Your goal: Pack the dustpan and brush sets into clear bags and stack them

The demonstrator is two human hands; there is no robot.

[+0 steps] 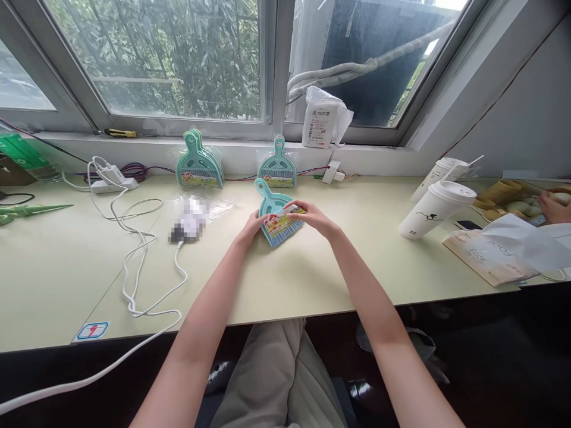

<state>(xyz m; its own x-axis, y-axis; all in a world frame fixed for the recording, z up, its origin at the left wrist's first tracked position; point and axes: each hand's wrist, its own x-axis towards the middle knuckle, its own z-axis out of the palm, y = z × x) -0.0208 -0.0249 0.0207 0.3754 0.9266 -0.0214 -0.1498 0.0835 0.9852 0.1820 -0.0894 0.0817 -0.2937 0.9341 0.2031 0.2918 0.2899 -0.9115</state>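
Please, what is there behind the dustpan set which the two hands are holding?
Behind the held dustpan set, a similar set stands by the white wall. The held one's handle covers its lower left corner, so that part cannot be seen.

Dustpan-and-brush set (277, 223): teal dustpan, slotted body, looped handle directed toward 11 o'clock. Printed yellow-and-red label across the brush; blue-grey bristles directed toward 5 o'clock. Position: over the tabletop (357, 261), held by left hand (252, 229) at 9 o'clock, right hand (316, 219) at 2 o'clock.
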